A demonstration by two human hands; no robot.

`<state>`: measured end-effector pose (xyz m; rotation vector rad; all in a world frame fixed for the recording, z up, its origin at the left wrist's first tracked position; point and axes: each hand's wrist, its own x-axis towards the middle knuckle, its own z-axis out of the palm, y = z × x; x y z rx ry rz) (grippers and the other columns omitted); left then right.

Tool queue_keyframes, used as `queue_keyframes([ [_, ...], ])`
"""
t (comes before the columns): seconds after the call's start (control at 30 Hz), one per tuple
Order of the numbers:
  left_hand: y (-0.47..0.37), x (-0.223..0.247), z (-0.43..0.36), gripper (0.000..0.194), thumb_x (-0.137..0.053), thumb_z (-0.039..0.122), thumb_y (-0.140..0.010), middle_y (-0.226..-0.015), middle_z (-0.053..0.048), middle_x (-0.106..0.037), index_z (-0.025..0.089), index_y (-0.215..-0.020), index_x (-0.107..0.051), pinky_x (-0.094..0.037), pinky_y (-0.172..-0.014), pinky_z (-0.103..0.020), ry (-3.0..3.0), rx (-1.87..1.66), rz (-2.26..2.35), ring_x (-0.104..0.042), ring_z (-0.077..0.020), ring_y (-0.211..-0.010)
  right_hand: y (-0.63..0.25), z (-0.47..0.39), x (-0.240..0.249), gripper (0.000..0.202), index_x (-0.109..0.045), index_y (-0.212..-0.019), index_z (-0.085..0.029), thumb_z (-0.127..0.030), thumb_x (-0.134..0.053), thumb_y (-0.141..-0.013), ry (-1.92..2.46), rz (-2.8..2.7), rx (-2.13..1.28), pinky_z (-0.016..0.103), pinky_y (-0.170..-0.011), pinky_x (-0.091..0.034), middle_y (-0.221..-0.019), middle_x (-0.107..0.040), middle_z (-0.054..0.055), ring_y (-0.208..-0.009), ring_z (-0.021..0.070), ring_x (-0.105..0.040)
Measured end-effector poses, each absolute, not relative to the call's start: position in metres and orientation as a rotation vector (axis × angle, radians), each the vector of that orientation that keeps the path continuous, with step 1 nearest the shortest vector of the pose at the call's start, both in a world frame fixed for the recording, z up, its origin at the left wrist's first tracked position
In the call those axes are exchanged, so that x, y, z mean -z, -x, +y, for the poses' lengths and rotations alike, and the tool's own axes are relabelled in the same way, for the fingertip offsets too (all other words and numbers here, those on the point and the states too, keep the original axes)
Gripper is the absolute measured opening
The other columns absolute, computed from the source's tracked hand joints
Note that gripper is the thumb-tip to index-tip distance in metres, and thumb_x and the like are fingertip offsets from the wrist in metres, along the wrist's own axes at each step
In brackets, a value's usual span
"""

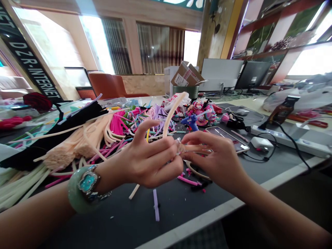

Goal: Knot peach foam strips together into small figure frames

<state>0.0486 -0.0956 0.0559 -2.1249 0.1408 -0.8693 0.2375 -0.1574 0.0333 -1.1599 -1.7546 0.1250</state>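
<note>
Near the middle of the view, my left hand [153, 155] is closed round a cream pipe cleaner [171, 114], whose free end curves upward above the fingers. My right hand [210, 152] pinches at cream strands just right of the left fingertips, and the two hands nearly meet. A small clear or whitish piece shows between them, too small to make out. Below the hands a short lilac pipe cleaner [156, 205] lies on the dark table [124, 221]. A pink piece [189, 181] lies under the right hand.
Bundles of cream pipe cleaners [77, 141] and a black bundle [59, 131] lie at left. Beyond the hands are a blue glue gun [191, 121], a phone [228, 138], a power strip [293, 140], a brown bottle [282, 110] and a cardboard box [188, 74].
</note>
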Motion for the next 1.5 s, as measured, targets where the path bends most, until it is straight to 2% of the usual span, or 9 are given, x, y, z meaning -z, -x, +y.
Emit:
queue_keyframes([
  [0.23, -0.049, -0.052, -0.093, 0.015, -0.059, 0.014, -0.08, -0.071, 0.005, -0.065, 0.019, -0.067, -0.057, -0.032, -0.103, -0.048, 2.099, 0.866, 0.174, -0.061, -0.0108, -0.077, -0.237, -0.155, -0.034, 0.013, -0.064, -0.083, -0.021, -0.025, -0.07, -0.072, 1.21, -1.662, -0.455, 0.018, -0.063, -0.048, -0.07, -0.06, -0.004, -0.065, 0.01, -0.06],
  [0.47, -0.046, -0.049, -0.09, 0.012, -0.059, 0.015, -0.08, -0.074, 0.005, -0.062, 0.022, -0.07, -0.058, -0.035, -0.1, -0.048, 2.07, 0.795, 0.19, -0.061, -0.0123, -0.082, -0.237, -0.154, -0.035, 0.01, -0.063, -0.081, -0.019, -0.026, -0.067, -0.073, 1.213, -1.679, -0.508, 0.018, -0.055, -0.044, -0.064, -0.054, -0.004, -0.059, 0.0089, -0.052],
  [0.63, -0.045, -0.046, -0.089, 0.01, -0.06, 0.014, -0.079, -0.078, 0.005, -0.063, 0.021, -0.073, -0.057, -0.032, -0.104, -0.047, 2.145, 0.808, 0.181, -0.061, -0.0131, -0.086, -0.237, -0.153, -0.035, 0.013, -0.063, -0.08, -0.018, -0.028, -0.067, -0.073, 1.209, -1.672, -0.546, 0.018, -0.052, -0.042, -0.063, -0.053, -0.004, -0.057, 0.0087, -0.05],
  [0.87, -0.05, -0.051, -0.091, 0.014, -0.056, 0.014, -0.083, -0.074, 0.007, -0.067, 0.02, -0.07, -0.054, -0.028, -0.103, -0.045, 2.197, 0.874, 0.086, -0.063, -0.0097, -0.075, -0.237, -0.153, -0.036, 0.014, -0.063, -0.082, -0.019, -0.027, -0.068, -0.072, 1.19, -1.659, -0.591, 0.018, -0.053, -0.041, -0.064, -0.055, -0.005, -0.059, 0.0084, -0.052],
  [0.97, -0.05, -0.054, -0.092, 0.012, -0.055, 0.013, -0.084, -0.078, 0.005, -0.069, 0.019, -0.074, -0.052, -0.025, -0.103, -0.047, 2.289, 0.878, 0.011, -0.064, -0.0104, -0.076, -0.237, -0.153, -0.036, 0.018, -0.064, -0.084, -0.019, -0.024, -0.071, -0.068, 1.198, -1.668, -0.559, 0.02, -0.058, -0.044, -0.068, -0.059, -0.004, -0.063, 0.01, -0.056],
  [1.1, -0.047, -0.054, -0.09, 0.009, -0.056, 0.012, -0.082, -0.082, 0.004, -0.069, 0.02, -0.079, -0.052, -0.027, -0.103, -0.045, 2.382, 0.881, -0.067, -0.063, -0.0115, -0.079, -0.239, -0.155, -0.036, 0.034, -0.064, -0.091, -0.022, -0.025, -0.078, -0.06, 1.228, -1.712, -0.486, 0.025, -0.069, -0.047, -0.078, -0.063, -0.003, -0.077, 0.0144, -0.06],
  [1.2, -0.046, -0.053, -0.086, 0.011, -0.056, 0.012, -0.081, -0.083, 0.003, -0.069, 0.02, -0.085, -0.052, -0.032, -0.099, -0.042, 2.424, 0.926, -0.107, -0.063, -0.0121, -0.08, -0.242, -0.156, -0.037, 0.04, -0.062, -0.096, -0.025, -0.029, -0.079, -0.06, 1.234, -1.742, -0.424, 0.028, -0.079, -0.047, -0.087, -0.065, -0.003, -0.087, 0.0162, -0.061],
  [1.33, -0.047, -0.052, -0.082, 0.01, -0.056, 0.012, -0.081, -0.079, 0.003, -0.067, 0.02, -0.085, -0.052, -0.035, -0.095, -0.041, 2.473, 0.964, -0.205, -0.061, -0.0123, -0.078, -0.243, -0.157, -0.04, 0.047, -0.06, -0.101, -0.024, -0.038, -0.079, -0.06, 1.235, -1.769, -0.227, 0.031, -0.082, -0.046, -0.095, -0.064, -0.001, -0.091, 0.0177, -0.06],
  [1.5, -0.048, -0.054, -0.081, 0.008, -0.056, 0.012, -0.08, -0.074, 0.004, -0.064, 0.019, -0.084, -0.053, -0.039, -0.09, -0.039, 2.579, 1.078, -0.332, -0.058, -0.0104, -0.07, -0.247, -0.157, -0.044, 0.041, -0.06, -0.101, -0.021, -0.036, -0.075, -0.066, 1.128, -1.833, 0.148, 0.034, -0.091, -0.041, -0.105, -0.059, 0.005, -0.102, 0.0198, -0.054],
])
